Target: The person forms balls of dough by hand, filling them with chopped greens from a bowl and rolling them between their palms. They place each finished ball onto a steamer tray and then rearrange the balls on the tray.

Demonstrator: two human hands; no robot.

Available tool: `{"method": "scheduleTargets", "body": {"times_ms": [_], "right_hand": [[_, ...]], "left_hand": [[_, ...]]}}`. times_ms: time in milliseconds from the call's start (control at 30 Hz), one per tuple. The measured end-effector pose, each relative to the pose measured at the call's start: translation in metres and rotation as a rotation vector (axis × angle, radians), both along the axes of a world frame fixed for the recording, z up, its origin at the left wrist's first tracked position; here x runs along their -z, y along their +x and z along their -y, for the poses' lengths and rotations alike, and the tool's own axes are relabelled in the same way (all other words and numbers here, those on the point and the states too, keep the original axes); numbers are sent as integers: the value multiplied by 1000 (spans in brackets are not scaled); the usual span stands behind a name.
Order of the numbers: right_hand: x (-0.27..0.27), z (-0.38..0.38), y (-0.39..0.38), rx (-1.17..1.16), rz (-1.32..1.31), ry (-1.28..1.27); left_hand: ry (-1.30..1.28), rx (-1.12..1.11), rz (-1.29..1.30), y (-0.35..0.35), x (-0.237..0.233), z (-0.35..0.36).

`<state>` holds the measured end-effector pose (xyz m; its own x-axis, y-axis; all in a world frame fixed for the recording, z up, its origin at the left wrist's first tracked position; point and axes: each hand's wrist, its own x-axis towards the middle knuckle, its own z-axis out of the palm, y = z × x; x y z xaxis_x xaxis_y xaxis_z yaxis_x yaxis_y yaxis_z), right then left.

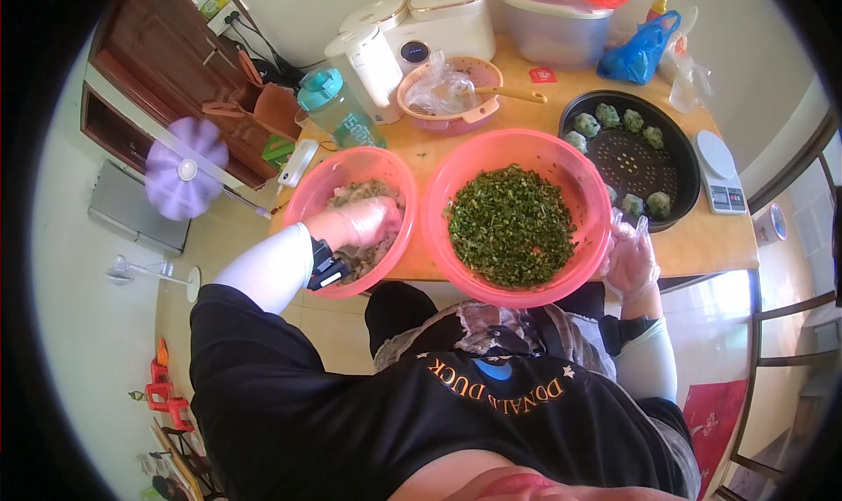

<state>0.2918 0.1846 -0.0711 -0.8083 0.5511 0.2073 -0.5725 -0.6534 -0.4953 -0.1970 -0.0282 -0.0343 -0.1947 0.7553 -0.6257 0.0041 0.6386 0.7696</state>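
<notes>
Hands in thin gloves, well apart, at the table's near edge. My left hand is sunk in the minced filling of the smaller pink bowl, fingers buried, so I cannot tell its grip. My right hand rests open against the larger bowl of chopped greens, probably steadying it. A black steamer tray sits toward the right edge, over a tiled floor.

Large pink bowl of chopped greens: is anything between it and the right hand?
Nothing visible. The right hand sits open at the right rim of the large pink bowl, with no object between them. The black steamer tray lies beyond the hand, not in the way.
</notes>
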Motion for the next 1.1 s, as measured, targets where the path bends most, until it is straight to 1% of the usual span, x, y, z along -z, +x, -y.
{"method": "scheduleTargets", "body": {"times_ms": [33,67,133,167,200,233,267,333,367,433,467,500,533,567,633,667,700,767,800,833,900,933,1000,1100], "right_hand": [[0,-1,-1,2,-15,18],[0,-1,-1,4,-30,35],[1,-1,0,10,-10,46],[1,-1,1,16,9,59],[1,0,0,14,8,59],[2,1,0,28,9,37],[1,1,0,39,10,19],[-2,3,-1,45,14,33],[-4,3,-2,55,22,42],[-4,3,-1,45,43,6],[-4,2,0,40,67,-32],[-5,1,-1,32,65,-32],[-5,2,-1,6,54,-40],[-5,1,0,-21,44,-48],[-4,0,0,-74,-7,-41],[-3,0,1,-60,-12,-22],[-2,0,1,-45,-20,-2],[-3,3,1,-17,-13,-31],[-3,5,0,12,-2,-61],[-3,5,0,7,-7,-63],[-1,3,1,8,8,-177],[6,-3,1,-33,-26,-35],[7,-3,1,-50,-37,-47],[4,-1,0,-59,-48,-47]], "left_hand": [[9,73,-29,12,-12,3],[8,72,-28,27,-26,4],[-83,145,-196,49,-49,5],[-84,143,-196,41,-39,5],[-63,186,-139,26,-20,4],[-40,229,-82,24,-18,1],[-36,226,-85,21,-18,2],[56,545,-602,32,-39,1],[57,538,-605,27,-35,1],[-31,181,-390,25,-34,2],[-32,173,-392,20,-37,6],[24,414,-793,34,-66,9],[78,659,-1191,41,-81,12],[72,654,-1190,35,-80,13],[203,335,-859,8,-77,11],[247,292,-826,-7,-76,10],[245,290,-829,-1,-87,13],[219,-242,-341,17,-122,21],[276,-313,-197,15,-127,24],[274,-317,-203,15,-132,28],[352,-422,-41,18,-141,39],[348,-427,-44,16,-139,43],[457,-536,63,14,-136,50],[493,-613,100,17,-141,60]]}}
